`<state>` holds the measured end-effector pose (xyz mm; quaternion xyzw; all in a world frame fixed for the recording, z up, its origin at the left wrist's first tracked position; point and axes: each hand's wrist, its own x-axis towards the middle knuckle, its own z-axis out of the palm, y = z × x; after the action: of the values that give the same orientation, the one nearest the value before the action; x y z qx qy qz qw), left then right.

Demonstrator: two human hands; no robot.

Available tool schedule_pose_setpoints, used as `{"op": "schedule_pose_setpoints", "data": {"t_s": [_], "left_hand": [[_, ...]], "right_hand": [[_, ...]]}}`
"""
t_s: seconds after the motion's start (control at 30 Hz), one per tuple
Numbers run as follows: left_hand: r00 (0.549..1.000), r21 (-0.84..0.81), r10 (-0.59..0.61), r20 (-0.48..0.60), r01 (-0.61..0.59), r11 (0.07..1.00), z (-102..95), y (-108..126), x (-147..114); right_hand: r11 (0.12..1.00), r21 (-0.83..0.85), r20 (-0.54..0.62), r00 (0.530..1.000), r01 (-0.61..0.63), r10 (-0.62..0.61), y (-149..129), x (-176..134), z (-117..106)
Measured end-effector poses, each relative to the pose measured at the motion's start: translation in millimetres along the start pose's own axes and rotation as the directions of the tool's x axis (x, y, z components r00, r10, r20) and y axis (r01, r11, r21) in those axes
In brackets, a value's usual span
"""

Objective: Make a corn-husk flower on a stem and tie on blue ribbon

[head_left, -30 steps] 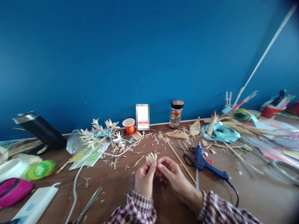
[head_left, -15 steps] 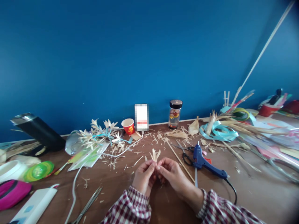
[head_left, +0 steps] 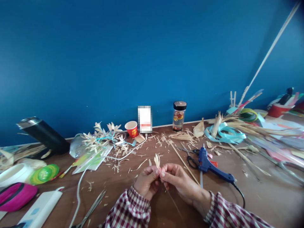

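Pinching a small tuft of pale, petal-like strips (head_left: 157, 159) by its lower end, the left hand (head_left: 147, 181) has its thumb and forefinger closed on it; the tips stand upright above those fingers. The right hand (head_left: 182, 182) sits just beside it, thumb and forefinger pressed together near the tuft's base. A fine strand (head_left: 174, 205) slants down from below the 2 hands; whether the right fingers grip it, I cannot tell.

Just past the right hand, a thin stick (head_left: 184, 161) lies slantwise on the brown table (head_left: 237, 202). Right of that hand are black-handled scissors (head_left: 192, 161) and a blue glue gun (head_left: 212, 168), its black cord trailing toward the wearer. Farther out on the same side lies a coil of light-blue ribbon (head_left: 238, 138).

Beyond the hands, pale scraps (head_left: 163, 139) are scattered. Behind them stand a black-lidded jar (head_left: 179, 118) and, farther left, a red paper cup (head_left: 133, 130). Left of the left hand, pale flowers (head_left: 114, 127) with blue stems lie in a cluster. Nearer the wearer on that side are 1 more pair of scissors, the silver ones (head_left: 91, 207), a white cable (head_left: 79, 190) and a white power strip (head_left: 41, 205).
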<state>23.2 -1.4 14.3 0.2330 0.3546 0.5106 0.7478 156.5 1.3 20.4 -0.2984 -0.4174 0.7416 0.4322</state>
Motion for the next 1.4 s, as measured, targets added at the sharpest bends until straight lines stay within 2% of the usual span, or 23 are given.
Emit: {"op": "schedule_pose_setpoints", "data": {"t_s": [0.2,0.33,0.53,0.67,0.83,1.03,1.27,1.33,1.4], "left_hand": [[0.998,-0.041,0.054,-0.029,-0.055,0.998,4.5,-3,-1],[0.994,-0.079,0.002,-0.111,-0.01,0.997,4.5,-4,1],[0.999,-0.065,-0.028,-0.032,0.026,0.998,-1.4,-3,2],[0.998,-0.072,-0.041,-0.051,0.037,0.997,-5.4,-2,3],[0.999,-0.12,0.046,-0.004,-0.046,0.992,-1.9,-8,5],[0.985,-0.135,0.175,0.0,-0.174,0.976,5.1,-18,7],[0.983,-0.08,0.158,-0.089,-0.165,0.983,9.0,-15,3],[0.979,-0.044,0.167,-0.114,-0.173,0.984,8.7,-13,3],[0.969,0.02,0.186,-0.159,-0.185,0.982,6.5,-13,4]], "right_hand": [[1.0,-0.021,0.006,1.0,0.006,-0.006,0,1,-3],[0.999,-0.036,-0.011,1.0,0.007,-0.007,-2,3,-4],[0.999,-0.054,-0.008,1.0,-0.003,0.003,-1,4,-7],[0.996,-0.091,0.003,1.0,-0.011,0.011,-3,3,-8],[0.991,-0.13,-0.012,1.0,-0.026,0.024,-4,3,-7],[0.987,-0.163,-0.044,0.999,-0.007,0.0,-1,4,-6],[0.979,-0.2,-0.02,0.999,0.028,-0.032,-3,5,-5],[0.96,-0.275,-0.007,0.998,0.057,-0.061,-4,4,-5],[0.908,-0.4,-0.031,0.988,0.126,-0.15,-7,2,-5]]}}
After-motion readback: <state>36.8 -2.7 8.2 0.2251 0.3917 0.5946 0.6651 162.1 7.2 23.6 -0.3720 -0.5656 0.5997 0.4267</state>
